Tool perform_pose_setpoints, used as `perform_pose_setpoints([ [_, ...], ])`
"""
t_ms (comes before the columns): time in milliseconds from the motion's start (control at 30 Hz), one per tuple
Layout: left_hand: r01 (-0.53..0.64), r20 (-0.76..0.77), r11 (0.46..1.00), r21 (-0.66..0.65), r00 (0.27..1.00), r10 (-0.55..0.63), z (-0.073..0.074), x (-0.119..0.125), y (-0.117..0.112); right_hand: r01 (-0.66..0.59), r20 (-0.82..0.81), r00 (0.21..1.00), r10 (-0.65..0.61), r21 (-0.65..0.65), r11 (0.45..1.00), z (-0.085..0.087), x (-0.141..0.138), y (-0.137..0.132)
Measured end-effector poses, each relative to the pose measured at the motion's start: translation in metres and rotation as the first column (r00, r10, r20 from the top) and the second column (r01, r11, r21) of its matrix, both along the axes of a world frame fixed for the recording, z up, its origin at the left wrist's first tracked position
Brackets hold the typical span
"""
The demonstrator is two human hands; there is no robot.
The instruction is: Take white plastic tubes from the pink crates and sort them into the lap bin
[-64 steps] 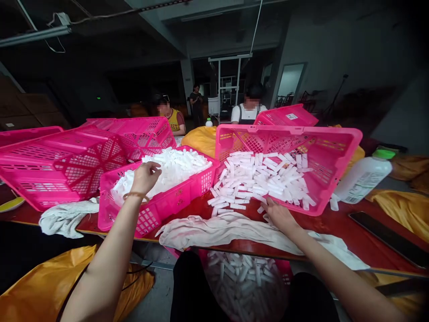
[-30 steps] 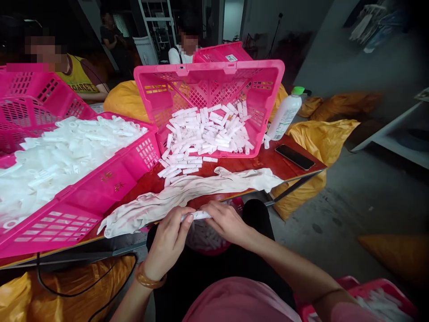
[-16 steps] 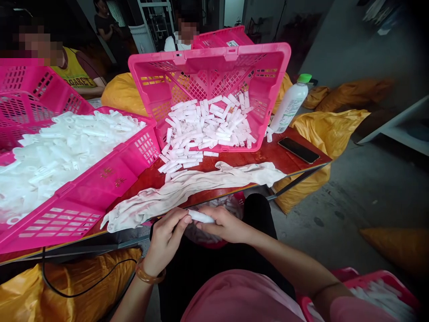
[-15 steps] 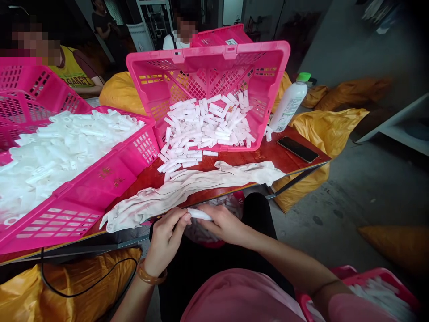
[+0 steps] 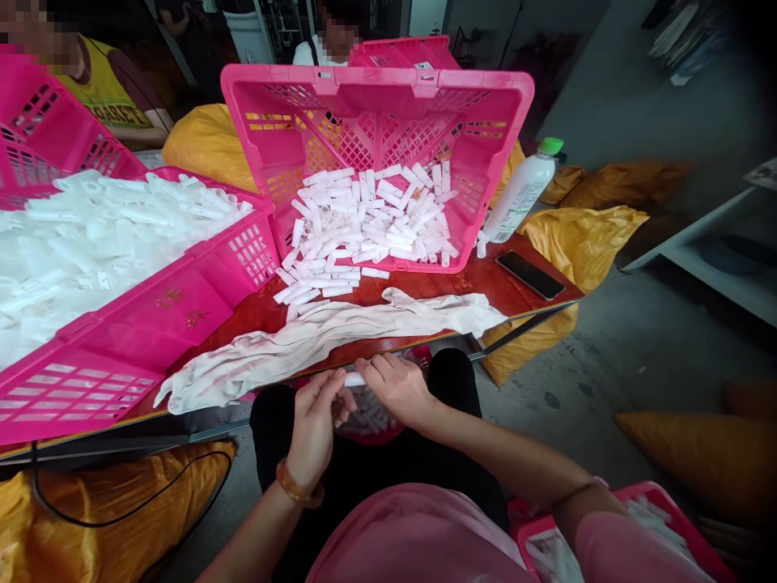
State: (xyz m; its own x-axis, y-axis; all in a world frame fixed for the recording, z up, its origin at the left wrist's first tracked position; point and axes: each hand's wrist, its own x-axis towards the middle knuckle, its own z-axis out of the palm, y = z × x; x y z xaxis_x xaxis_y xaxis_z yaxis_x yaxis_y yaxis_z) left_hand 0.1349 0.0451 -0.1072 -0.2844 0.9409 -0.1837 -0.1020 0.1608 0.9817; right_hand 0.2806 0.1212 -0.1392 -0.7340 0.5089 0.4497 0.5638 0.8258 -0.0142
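My right hand [image 5: 392, 387] sits over a short white plastic tube [image 5: 355, 379], covering one end of it. My left hand [image 5: 316, 413] is just beside the tube's other end, its fingers apart. Below my hands, a pink basket [image 5: 401, 356] of white tubes is mostly hidden. Beyond them lies a crumpled off-white cloth [image 5: 316, 340] on the red table [image 5: 425, 283]. A tilted pink crate [image 5: 376, 89] holds a pile of white tubes [image 5: 370, 219], and some spill onto the table. A full pink crate [image 5: 182, 312] stands to the left.
A white bottle with a green cap [image 5: 519, 194] and a black phone [image 5: 530, 274] stand on the right of the table. Yellow sacks [image 5: 583, 251] lie beyond it. Another pink crate [image 5: 661, 518] is at lower right. Two people [image 5: 103, 89] [image 5: 321, 48] sit across the table.
My left hand has come away from the tube and dropped slightly, while my right hand now covers more of it. The view has shifted slightly, with the table lower in the frame.
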Motion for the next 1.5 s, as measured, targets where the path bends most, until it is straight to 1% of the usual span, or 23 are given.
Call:
perform_pose_setpoints([
  [67, 0.088, -0.214, 0.994, 0.06, 0.974, -0.074, -0.01, 0.005, -0.011, -0.038, -0.006, 0.999, 0.037, -0.157, 0.987, -0.005, 0.003, -0.004],
  [133, 0.23, -0.361, 0.972, 0.042, 0.911, -0.2, -0.021, 0.003, -0.017, -0.049, -0.016, 0.999, 0.047, -0.357, 0.933, -0.015, 0.006, -0.013],
  [233, 0.484, -0.404, 0.868, -0.114, 0.776, -0.485, -0.032, -0.017, -0.012, -0.004, 0.0, 1.0, 0.005, -0.637, 0.771, -0.042, 0.007, -0.022],
  [267, 0.51, -0.444, 0.845, -0.16, 0.727, -0.523, -0.032, -0.027, -0.008, 0.025, 0.016, 1.0, -0.02, -0.692, 0.722, -0.053, 0.007, -0.022],
  [333, 0.448, -0.589, 0.875, -0.183, 0.663, -0.463, -0.025, -0.05, 0.0, 0.075, 0.052, 0.997, -0.054, -0.731, 0.678, -0.073, 0.01, -0.017],
  [433, 0.295, -0.755, 0.954, -0.058, 0.612, -0.235, 0.002, -0.087, 0.004, 0.06, 0.075, 0.997, -0.009, -0.711, 0.7, -0.086, 0.021, -0.005],
  [500, 0.259, -0.777, 0.966, 0.018, 0.611, -0.149, 0.028, -0.115, 0.003, -0.005, 0.058, 0.996, 0.063, -0.701, 0.714, -0.075, 0.029, 0.009],
  [600, 0.073, -0.792, 0.981, 0.178, 0.603, 0.099, 0.07, -0.167, 0.004, -0.143, -0.031, 0.984, 0.177, -0.732, 0.666, -0.031, 0.029, 0.052],
  [633, -0.03, -0.8, 0.969, 0.245, 0.558, 0.219, 0.084, -0.187, 0.006, -0.17, -0.075, 0.983, 0.166, -0.706, 0.687, -0.012, 0.023, 0.072],
  [667, -0.13, -0.819, 0.946, 0.296, 0.476, 0.322, 0.097, -0.207, 0.011, -0.146, -0.09, 0.989, 0.116, -0.653, 0.743, 0.005, 0.015, 0.092],
  [700, -0.216, -0.84, 0.918, 0.331, 0.375, 0.391, 0.109, -0.227, 0.018, -0.061, -0.079, 0.997, 0.02, -0.572, 0.818, 0.02, 0.005, 0.113],
  [733, -0.279, -0.871, 0.898, 0.34, 0.267, 0.413, 0.12, -0.246, 0.027, 0.081, -0.037, 0.993, -0.111, -0.461, 0.883, 0.03, -0.006, 0.132],
  [767, -0.306, -0.907, 0.899, 0.312, 0.186, 0.378, 0.129, -0.263, 0.039, 0.21, 0.046, 0.977, -0.208, -0.353, 0.912, 0.037, -0.017, 0.148],
  [833, -0.307, -0.947, 0.924, 0.23, 0.147, 0.285, 0.141, -0.29, 0.067, 0.346, 0.159, 0.936, -0.315, -0.236, 0.908, 0.037, -0.035, 0.171],
  [900, -0.299, -0.966, 0.945, 0.131, 0.174, 0.189, 0.146, -0.306, 0.097, 0.386, 0.211, 0.915, -0.343, -0.214, 0.897, 0.028, -0.046, 0.182],
  [1000, -0.339, -0.976, 0.941, -0.013, 0.207, 0.061, 0.145, -0.317, 0.131, 0.395, 0.229, 0.91, -0.347, -0.213, 0.894, 0.016, -0.05, 0.184],
  [1133, -0.351, -0.965, 0.925, -0.144, 0.258, -0.052, 0.14, -0.319, 0.143, 0.378, 0.225, 0.917, -0.33, -0.225, 0.898, 0.027, -0.027, 0.174],
  [1233, -0.317, -0.961, 0.939, -0.137, 0.271, -0.049, 0.142, -0.319, 0.131, 0.215, -0.003, 0.971, -0.238, -0.417, 0.883, 0.043, 0.003, 0.153],
  [1267, -0.312, -0.964, 0.944, -0.107, 0.263, -0.022, 0.144, -0.318, 0.123, 0.101, -0.145, 0.968, -0.204, -0.518, 0.849, 0.047, 0.013, 0.142],
  [1300, -0.315, -0.968, 0.947, -0.066, 0.249, 0.015, 0.146, -0.316, 0.114, -0.033, -0.296, 0.936, -0.19, -0.613, 0.789, 0.05, 0.02, 0.131],
  [1367, -0.344, -0.972, 0.938, 0.041, 0.204, 0.118, 0.15, -0.307, 0.093, -0.27, -0.516, 0.814, -0.266, -0.742, 0.614, 0.052, 0.029, 0.106],
  [1433, -0.358, -0.941, 0.916, 0.179, 0.209, 0.265, 0.15, -0.287, 0.07, -0.436, -0.602, 0.677, -0.423, -0.792, 0.427, 0.049, 0.027, 0.081],
  [1500, -0.338, -0.868, 0.895, 0.29, 0.3, 0.395, 0.144, -0.254, 0.047, -0.569, -0.608, 0.554, -0.569, -0.775, 0.273, 0.043, 0.018, 0.06],
])
